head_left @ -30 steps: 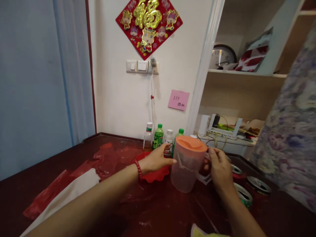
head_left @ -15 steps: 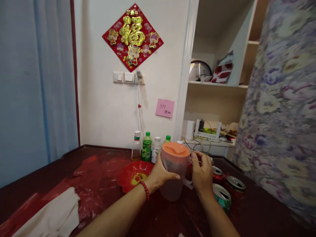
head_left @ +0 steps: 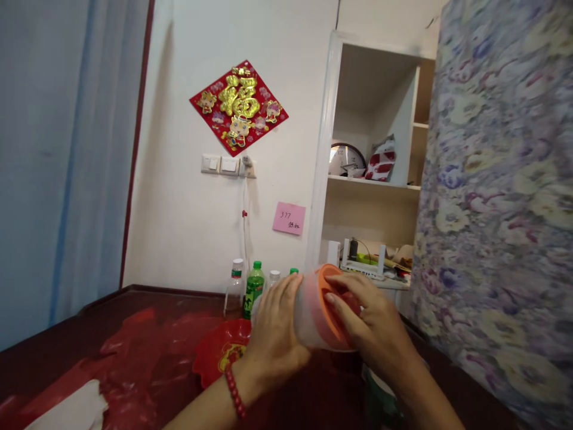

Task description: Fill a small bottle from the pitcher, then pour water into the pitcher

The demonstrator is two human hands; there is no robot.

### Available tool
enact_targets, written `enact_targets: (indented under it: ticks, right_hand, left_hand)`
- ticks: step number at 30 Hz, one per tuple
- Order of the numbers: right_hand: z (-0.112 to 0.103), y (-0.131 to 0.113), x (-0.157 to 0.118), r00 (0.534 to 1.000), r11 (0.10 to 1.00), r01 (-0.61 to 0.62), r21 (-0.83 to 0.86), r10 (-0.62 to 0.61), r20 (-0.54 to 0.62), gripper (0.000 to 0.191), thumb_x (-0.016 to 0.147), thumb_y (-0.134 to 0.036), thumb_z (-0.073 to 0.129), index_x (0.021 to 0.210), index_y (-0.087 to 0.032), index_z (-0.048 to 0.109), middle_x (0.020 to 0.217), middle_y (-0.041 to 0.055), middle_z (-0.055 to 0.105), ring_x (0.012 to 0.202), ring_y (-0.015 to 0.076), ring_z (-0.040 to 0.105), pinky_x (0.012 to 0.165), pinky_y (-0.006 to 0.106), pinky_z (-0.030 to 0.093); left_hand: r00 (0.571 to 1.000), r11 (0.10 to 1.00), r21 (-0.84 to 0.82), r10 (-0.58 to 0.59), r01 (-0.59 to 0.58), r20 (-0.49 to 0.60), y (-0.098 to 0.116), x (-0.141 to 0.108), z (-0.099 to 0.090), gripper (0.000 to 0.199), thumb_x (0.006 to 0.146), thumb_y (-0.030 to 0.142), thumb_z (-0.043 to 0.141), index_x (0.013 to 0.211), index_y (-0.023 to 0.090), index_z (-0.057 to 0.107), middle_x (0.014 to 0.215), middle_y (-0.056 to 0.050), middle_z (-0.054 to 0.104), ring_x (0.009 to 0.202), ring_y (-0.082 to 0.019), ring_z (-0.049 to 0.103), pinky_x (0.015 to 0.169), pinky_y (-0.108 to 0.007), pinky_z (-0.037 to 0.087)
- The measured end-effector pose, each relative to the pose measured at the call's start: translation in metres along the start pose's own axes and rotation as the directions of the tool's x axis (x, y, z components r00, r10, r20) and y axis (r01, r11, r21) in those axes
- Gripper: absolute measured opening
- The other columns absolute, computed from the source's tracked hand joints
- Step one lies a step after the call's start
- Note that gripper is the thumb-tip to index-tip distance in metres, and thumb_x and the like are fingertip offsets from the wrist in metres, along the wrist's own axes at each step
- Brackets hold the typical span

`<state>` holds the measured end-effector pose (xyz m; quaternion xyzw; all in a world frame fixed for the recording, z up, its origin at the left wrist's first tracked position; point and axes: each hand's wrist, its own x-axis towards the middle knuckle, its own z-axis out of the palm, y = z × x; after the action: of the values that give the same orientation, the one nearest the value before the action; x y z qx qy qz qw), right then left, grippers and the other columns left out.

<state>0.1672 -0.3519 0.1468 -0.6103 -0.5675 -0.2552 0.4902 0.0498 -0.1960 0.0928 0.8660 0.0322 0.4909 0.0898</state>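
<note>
A translucent plastic jug (head_left: 308,313) with an orange lid (head_left: 329,304) is tipped on its side above the dark red table, its lid facing right. My left hand (head_left: 277,325), with a red bead bracelet (head_left: 234,391) on the wrist, is wrapped round the jug's body. On the lid, the thumb and fingers of my right hand (head_left: 369,316) grip its raised part. Left of the jug, a red scalloped plate (head_left: 203,358) lies partly behind my left wrist.
Behind the plate stand a clear bottle (head_left: 233,292), a green bottle (head_left: 254,289) and other bottles. A can (head_left: 380,397) is partly under my right forearm. Red plastic film (head_left: 147,352) and a white cloth (head_left: 74,412) lie left.
The jug has gone from upright to tilted sideways. My left hand has shifted round its body, and my right hand has moved from the handle side onto the lid. The view has tipped upward.
</note>
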Motion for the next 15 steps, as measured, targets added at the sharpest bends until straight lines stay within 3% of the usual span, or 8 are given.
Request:
enact_targets:
  ticks: [5,10,15]
  right_hand:
    - [0.026,0.003,0.010,0.991,0.998,0.008,0.062,-0.016,0.130,0.022,0.095,-0.031,0.054,0.112,-0.023,0.066,0.105,0.0023,0.065,0.095,0.0210,0.060,0.083,0.035,0.045]
    - [0.054,0.008,0.003,0.999,0.997,0.032,0.065,-0.031,-0.015,0.017,0.100,-0.030,0.051,0.108,-0.022,0.064,0.102,0.0031,0.065,0.092,0.0198,0.061,0.078,0.031,0.045]
    - [0.063,0.004,0.001,0.988,0.996,0.087,0.017,-0.084,-0.127,0.021,0.103,-0.031,0.045,0.101,-0.020,0.063,0.094,0.0050,0.062,0.085,0.0211,0.058,0.074,0.032,0.043]
  left_hand:
    - [0.999,0.973,0.226,0.043,-0.035,-0.032,-0.020,0.000,-0.029,0.111,0.065,0.023,0.074,0.155,0.027,0.007,0.151,-0.019,0.042,0.140,-0.043,0.042,0.116,-0.068,0.031]
    - [0.994,0.956,0.274,0.107,-0.104,0.004,-0.029,-0.002,-0.040,0.107,0.062,0.016,0.066,0.154,0.024,0.012,0.150,-0.019,0.045,0.139,-0.042,0.044,0.115,-0.068,0.031]
    - [0.990,0.953,0.276,0.136,-0.123,-0.029,-0.028,-0.002,-0.040,0.105,0.061,0.017,0.064,0.153,0.024,0.014,0.149,-0.018,0.045,0.138,-0.040,0.045,0.115,-0.063,0.033]
